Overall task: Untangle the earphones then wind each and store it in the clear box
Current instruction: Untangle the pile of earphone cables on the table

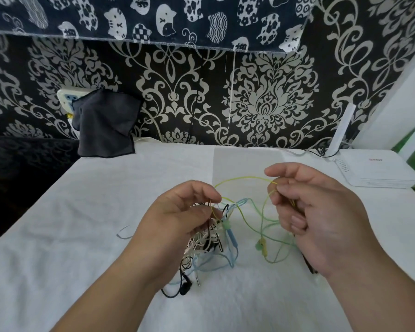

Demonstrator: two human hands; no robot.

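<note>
The white-covered bench [106, 200] carries a router [374, 171] at its far right, and a dark cloth [106, 125] hangs down to its far left edge. At mid-bench the left hand [177, 216] grips the tangled earphones [209, 238], whose loose ends lie on the bench. The right hand [321, 219] pinches a yellow-green cord [244, 177] that arcs across from the tangle.

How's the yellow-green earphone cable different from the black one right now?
The yellow-green cable is lifted, arching between the left hand and right hand, which both pinch it; the black cable lies on the white cloth. The yellow-green cable loops out right of the tangle; the black cable trails toward the near edge. Both run into the tangle, unwound.
</note>
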